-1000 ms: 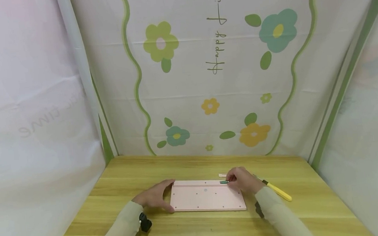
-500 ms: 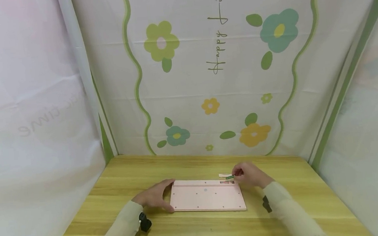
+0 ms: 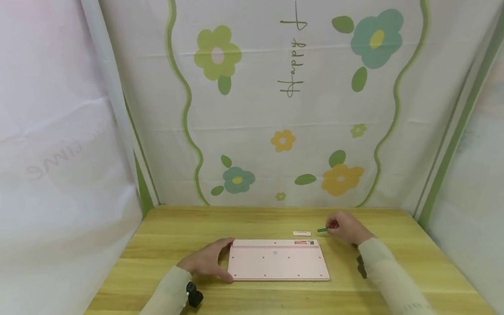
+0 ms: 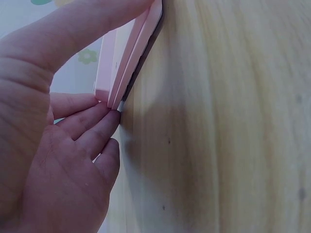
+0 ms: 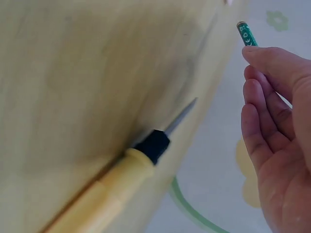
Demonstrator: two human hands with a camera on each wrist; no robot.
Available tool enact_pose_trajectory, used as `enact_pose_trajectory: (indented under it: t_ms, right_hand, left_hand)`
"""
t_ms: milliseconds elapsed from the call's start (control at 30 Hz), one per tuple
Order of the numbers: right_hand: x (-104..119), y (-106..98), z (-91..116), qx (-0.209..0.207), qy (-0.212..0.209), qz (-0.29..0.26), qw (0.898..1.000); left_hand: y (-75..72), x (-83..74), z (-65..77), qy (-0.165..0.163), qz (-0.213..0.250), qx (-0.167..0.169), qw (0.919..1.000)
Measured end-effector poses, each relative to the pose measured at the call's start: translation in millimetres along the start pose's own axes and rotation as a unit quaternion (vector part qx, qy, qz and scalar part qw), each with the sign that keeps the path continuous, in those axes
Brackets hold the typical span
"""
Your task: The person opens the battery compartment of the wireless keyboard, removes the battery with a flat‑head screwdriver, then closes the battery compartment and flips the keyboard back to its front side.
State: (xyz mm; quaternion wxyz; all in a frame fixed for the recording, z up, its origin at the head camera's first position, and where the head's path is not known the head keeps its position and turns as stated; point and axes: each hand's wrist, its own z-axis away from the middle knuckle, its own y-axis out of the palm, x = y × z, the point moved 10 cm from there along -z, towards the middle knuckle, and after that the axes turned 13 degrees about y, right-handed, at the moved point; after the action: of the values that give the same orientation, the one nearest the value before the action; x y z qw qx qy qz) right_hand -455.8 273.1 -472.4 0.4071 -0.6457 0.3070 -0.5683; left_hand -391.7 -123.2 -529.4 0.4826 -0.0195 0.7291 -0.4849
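A pink keyboard [image 3: 276, 263] lies face down on the table, its underside dotted with small screws. Near its far right corner the battery compartment [image 3: 304, 243] is uncovered, showing red and dark parts inside. My left hand [image 3: 208, 262] holds the keyboard's left end between thumb and fingers; in the left wrist view its fingertips touch the keyboard's edge [image 4: 129, 63]. Beyond the far right corner, my right hand [image 3: 345, 227] pinches a small green battery [image 5: 247, 34] between thumb and forefinger, held off the keyboard. The small pink battery cover [image 3: 302, 233] lies just behind the compartment.
A screwdriver with a yellow handle [image 5: 109, 194] and a metal tip lies on the wooden table [image 3: 265, 311] below the right hand; in the head view the right arm hides it. Printed fabric walls [image 3: 247, 103] enclose the table's back and sides.
My right hand has lifted the battery out of the compartment and carried it to the right, past the keyboard's corner. The left hand and keyboard have stayed in place.
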Motion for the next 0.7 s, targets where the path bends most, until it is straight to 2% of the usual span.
enact_pose_trajectory:
  t_ms: [300, 400, 700]
  right_hand:
    - [-4, 10, 0, -0.018, 0.000, 0.009, 1.000]
    - [-6, 14, 0, -0.018, 0.015, 0.012, 1.000]
    - [-6, 26, 3, 0.004, 0.032, 0.044, 0.998]
  left_hand:
    - [-0.5, -1.8, 0.0, -0.003, -0.003, 0.002, 1.0000]
    - [-1.1, -4.2, 0.1, -0.001, 0.002, 0.000, 1.0000]
    - [-1.7, -6.1, 0.0, 0.003, 0.009, -0.005, 0.9999]
